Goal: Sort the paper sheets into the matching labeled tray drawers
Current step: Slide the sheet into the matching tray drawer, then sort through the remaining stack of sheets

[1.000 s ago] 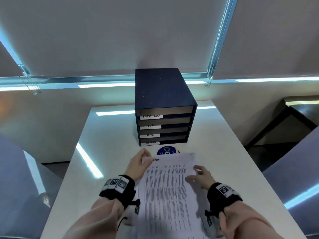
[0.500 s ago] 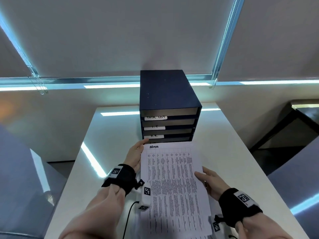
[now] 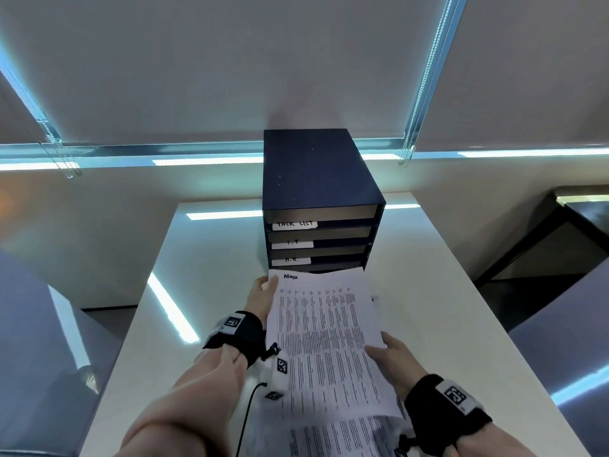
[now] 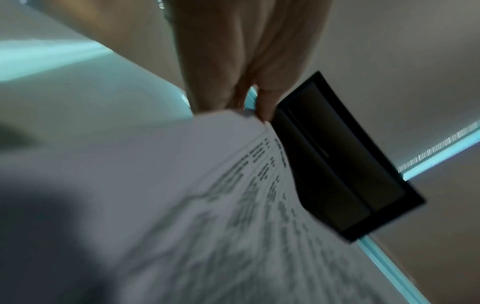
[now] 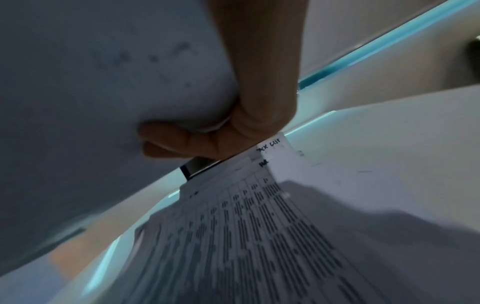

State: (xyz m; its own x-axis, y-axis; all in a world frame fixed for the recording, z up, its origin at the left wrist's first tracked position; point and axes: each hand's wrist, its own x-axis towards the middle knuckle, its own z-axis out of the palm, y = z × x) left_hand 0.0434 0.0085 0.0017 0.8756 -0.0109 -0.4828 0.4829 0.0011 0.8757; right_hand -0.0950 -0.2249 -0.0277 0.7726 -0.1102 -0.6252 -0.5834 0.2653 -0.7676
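While both hands hold it above the white table (image 3: 428,291), the printed sheet (image 3: 329,338) runs lengthwise from 6 o'clock toward 12 o'clock, its far short edge pointing at the foot of the dark blue drawer unit (image 3: 313,173) and hiding the lowest drawer front. A handwritten word sits at the sheet's far left corner; it seems to read "ADMIN", though the letters are small. Dense columns of print cover the rest of the page.

At about 10 o'clock on the sheet, the left hand (image 3: 262,293) grips that far corner, fingers above and below the paper edge in the left wrist view (image 4: 262,107). At about 4 o'clock, the right hand (image 3: 392,361) grips the right long edge, thumb on top and fingers curled beneath (image 5: 182,144).

Stacked in the unit, three drawers show white labels at their left ends: "TASK LIST" (image 3: 295,224) on top, "I.T" (image 3: 292,243) below it, "H.R." (image 3: 291,260) below that. What lies inside the drawers cannot be seen.

Under the held sheet, at 6 o'clock, more printed sheets (image 3: 336,437) lie on the table; in the right wrist view one bears a handwritten "TASK LIST" at its corner (image 5: 270,147). Grey roller blinds (image 3: 230,67) hang behind the table at 12 o'clock.
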